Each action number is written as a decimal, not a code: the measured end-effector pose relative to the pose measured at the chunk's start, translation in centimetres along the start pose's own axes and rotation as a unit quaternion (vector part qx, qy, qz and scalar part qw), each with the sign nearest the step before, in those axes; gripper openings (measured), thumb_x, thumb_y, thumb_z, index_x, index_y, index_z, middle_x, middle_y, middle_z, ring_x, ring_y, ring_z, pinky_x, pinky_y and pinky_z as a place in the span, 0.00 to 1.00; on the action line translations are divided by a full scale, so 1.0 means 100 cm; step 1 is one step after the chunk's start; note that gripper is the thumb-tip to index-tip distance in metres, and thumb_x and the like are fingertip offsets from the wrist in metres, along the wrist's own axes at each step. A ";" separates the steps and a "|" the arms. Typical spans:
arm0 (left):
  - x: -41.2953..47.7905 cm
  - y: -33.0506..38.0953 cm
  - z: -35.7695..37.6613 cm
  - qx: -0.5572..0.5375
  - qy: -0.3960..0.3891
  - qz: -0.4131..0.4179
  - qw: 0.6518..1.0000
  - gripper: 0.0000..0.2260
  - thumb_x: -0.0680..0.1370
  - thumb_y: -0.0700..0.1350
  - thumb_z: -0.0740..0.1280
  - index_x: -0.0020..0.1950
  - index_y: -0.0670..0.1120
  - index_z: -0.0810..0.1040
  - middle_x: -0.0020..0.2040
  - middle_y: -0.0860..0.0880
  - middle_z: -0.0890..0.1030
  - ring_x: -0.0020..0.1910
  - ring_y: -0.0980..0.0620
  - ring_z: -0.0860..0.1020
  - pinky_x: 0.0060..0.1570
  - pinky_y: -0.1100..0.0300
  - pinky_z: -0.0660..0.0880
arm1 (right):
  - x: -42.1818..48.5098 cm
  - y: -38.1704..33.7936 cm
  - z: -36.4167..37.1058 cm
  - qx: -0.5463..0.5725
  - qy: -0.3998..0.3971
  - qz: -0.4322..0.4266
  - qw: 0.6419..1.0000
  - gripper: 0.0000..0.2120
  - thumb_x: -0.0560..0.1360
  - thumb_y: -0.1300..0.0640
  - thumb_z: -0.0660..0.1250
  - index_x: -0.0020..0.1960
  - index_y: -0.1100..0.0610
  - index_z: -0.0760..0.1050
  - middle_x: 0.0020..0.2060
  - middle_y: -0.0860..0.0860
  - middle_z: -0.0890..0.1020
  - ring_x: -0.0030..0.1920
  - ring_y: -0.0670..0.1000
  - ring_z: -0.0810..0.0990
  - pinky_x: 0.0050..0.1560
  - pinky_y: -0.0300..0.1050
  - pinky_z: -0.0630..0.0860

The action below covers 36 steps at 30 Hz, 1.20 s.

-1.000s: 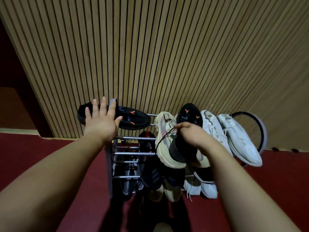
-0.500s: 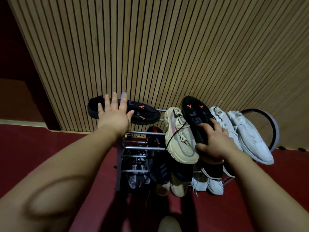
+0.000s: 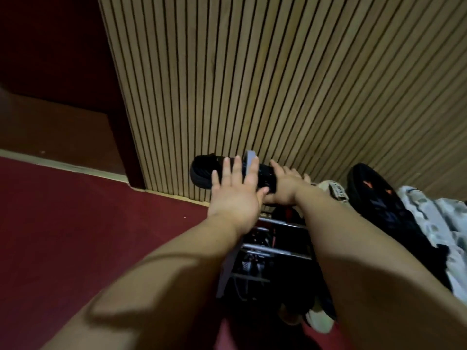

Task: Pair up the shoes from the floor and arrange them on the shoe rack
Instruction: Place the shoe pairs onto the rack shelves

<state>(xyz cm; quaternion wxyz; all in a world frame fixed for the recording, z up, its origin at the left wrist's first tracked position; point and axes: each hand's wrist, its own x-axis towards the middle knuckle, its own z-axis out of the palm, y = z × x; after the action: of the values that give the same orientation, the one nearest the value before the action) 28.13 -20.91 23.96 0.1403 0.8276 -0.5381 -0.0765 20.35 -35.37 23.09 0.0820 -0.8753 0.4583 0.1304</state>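
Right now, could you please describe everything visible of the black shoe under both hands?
The shoe is matte black with a ribbed sole edge. It lies sideways atop the rack by the wall, its left end overhanging. The left hand spreads flat over it; the right hand holds its right part.

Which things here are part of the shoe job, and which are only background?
Job: left hand, right hand, left-end black shoe, orange-marked shoe, beige shoe, white shoes, shoe rack.
Background: slatted wall, red floor.
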 end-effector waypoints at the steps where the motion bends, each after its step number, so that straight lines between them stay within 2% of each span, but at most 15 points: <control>1: 0.001 0.001 0.000 0.001 -0.003 0.002 1.000 0.28 0.82 0.57 0.46 0.77 0.51 0.35 0.78 0.45 0.40 0.76 0.44 0.37 0.73 0.45 0.38 | 0.005 0.000 0.001 -0.004 -0.017 -0.003 1.000 0.53 0.68 0.36 0.69 0.77 0.49 0.37 0.77 0.56 0.51 0.76 0.58 0.51 0.74 0.57 0.49; 4: 0.002 0.002 0.002 0.001 -0.004 0.011 1.000 0.28 0.82 0.57 0.46 0.77 0.51 0.35 0.78 0.45 0.41 0.76 0.45 0.37 0.73 0.46 0.38 | 0.008 0.006 0.002 0.020 -0.028 -0.017 0.999 0.54 0.67 0.36 0.70 0.77 0.47 0.37 0.74 0.60 0.55 0.74 0.61 0.56 0.73 0.54 0.57; 7: 0.001 0.003 0.002 -0.005 -0.006 0.012 1.000 0.28 0.82 0.57 0.46 0.77 0.52 0.35 0.78 0.45 0.41 0.76 0.45 0.37 0.74 0.46 0.39 | 0.001 0.013 -0.001 0.004 0.016 -0.042 0.999 0.54 0.66 0.37 0.71 0.77 0.47 0.39 0.71 0.61 0.59 0.71 0.62 0.60 0.70 0.51 0.61; 10: -0.001 0.003 0.000 0.000 -0.012 0.011 1.000 0.28 0.82 0.57 0.45 0.77 0.52 0.35 0.78 0.45 0.40 0.76 0.44 0.37 0.74 0.46 0.39 | -0.009 0.024 -0.015 -0.049 0.045 -0.063 0.996 0.57 0.64 0.36 0.73 0.77 0.49 0.39 0.69 0.61 0.60 0.69 0.61 0.60 0.70 0.50 0.62; 14: -0.002 0.004 -0.001 -0.004 -0.006 0.012 1.000 0.28 0.82 0.57 0.45 0.77 0.51 0.35 0.78 0.45 0.39 0.76 0.44 0.37 0.73 0.46 0.38 | -0.036 0.068 -0.047 -0.117 0.061 -0.031 0.991 0.59 0.62 0.35 0.73 0.77 0.50 0.39 0.68 0.60 0.59 0.69 0.61 0.60 0.71 0.53 0.60; 21: -0.007 0.004 -0.007 0.015 -0.024 0.004 1.000 0.31 0.80 0.61 0.44 0.77 0.50 0.35 0.77 0.44 0.37 0.76 0.44 0.35 0.74 0.44 0.39 | -0.097 0.142 -0.085 -0.184 0.002 -0.027 0.983 0.59 0.61 0.34 0.74 0.77 0.50 0.40 0.68 0.60 0.62 0.69 0.61 0.62 0.72 0.54 0.57; 23: -0.007 0.008 -0.011 0.030 -0.032 -0.007 0.999 0.32 0.80 0.62 0.44 0.77 0.50 0.34 0.77 0.44 0.36 0.75 0.43 0.35 0.74 0.44 0.38 | -0.105 0.145 -0.075 -0.202 -0.036 -0.054 0.977 0.57 0.63 0.35 0.73 0.77 0.49 0.40 0.72 0.60 0.59 0.73 0.59 0.57 0.74 0.56 0.51; 25: -0.008 0.011 -0.013 0.053 -0.038 -0.032 0.997 0.32 0.79 0.64 0.44 0.76 0.51 0.33 0.76 0.44 0.34 0.75 0.43 0.33 0.73 0.43 0.37 | -0.104 0.146 -0.058 -0.197 -0.068 -0.079 0.975 0.52 0.67 0.38 0.71 0.77 0.48 0.40 0.76 0.58 0.51 0.76 0.57 0.48 0.73 0.60 0.42; 28: -0.014 0.022 -0.011 0.133 -0.007 -0.040 0.990 0.34 0.78 0.66 0.41 0.74 0.50 0.30 0.73 0.43 0.27 0.72 0.42 0.28 0.69 0.42 0.31 | -0.100 0.145 -0.053 -0.156 -0.085 -0.094 0.980 0.46 0.70 0.43 0.71 0.77 0.44 0.45 0.77 0.52 0.46 0.77 0.55 0.40 0.71 0.63 0.37; 31: -0.024 0.050 -0.001 0.190 0.049 0.056 0.979 0.35 0.77 0.67 0.43 0.73 0.50 0.31 0.71 0.42 0.26 0.72 0.43 0.27 0.69 0.43 0.30 | -0.113 0.150 -0.047 -0.124 -0.014 -0.089 0.988 0.42 0.71 0.41 0.69 0.77 0.42 0.47 0.77 0.51 0.46 0.76 0.56 0.39 0.71 0.65 0.36; 33: -0.027 0.077 0.012 0.174 -0.006 0.119 0.978 0.38 0.74 0.71 0.45 0.75 0.54 0.33 0.75 0.41 0.31 0.74 0.43 0.30 0.70 0.46 0.31 | -0.135 0.155 -0.028 -0.054 0.060 -0.060 0.995 0.42 0.72 0.39 0.66 0.77 0.42 0.45 0.77 0.52 0.42 0.76 0.57 0.36 0.72 0.65 0.38; 34: -0.028 0.088 0.019 0.154 -0.049 0.126 0.979 0.40 0.72 0.73 0.47 0.76 0.55 0.33 0.76 0.42 0.33 0.75 0.43 0.33 0.72 0.47 0.33 | -0.146 0.160 -0.015 -0.011 0.087 -0.044 0.995 0.44 0.72 0.38 0.66 0.77 0.42 0.42 0.77 0.52 0.39 0.75 0.57 0.34 0.72 0.64 0.39; 36: -0.027 0.101 0.027 0.081 -0.133 0.075 0.985 0.44 0.72 0.71 0.58 0.76 0.57 0.34 0.77 0.42 0.36 0.76 0.42 0.40 0.74 0.49 0.42 | -0.166 0.170 0.010 0.059 0.120 -0.017 0.991 0.48 0.70 0.35 0.66 0.76 0.43 0.36 0.76 0.51 0.34 0.75 0.58 0.32 0.72 0.63 0.41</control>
<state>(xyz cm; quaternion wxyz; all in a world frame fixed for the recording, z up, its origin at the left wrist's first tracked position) 17.48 -22.74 24.47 0.0057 0.7760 -0.6169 -0.1310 -2.93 -31.75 26.74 0.0802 -0.8860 0.4566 -0.0047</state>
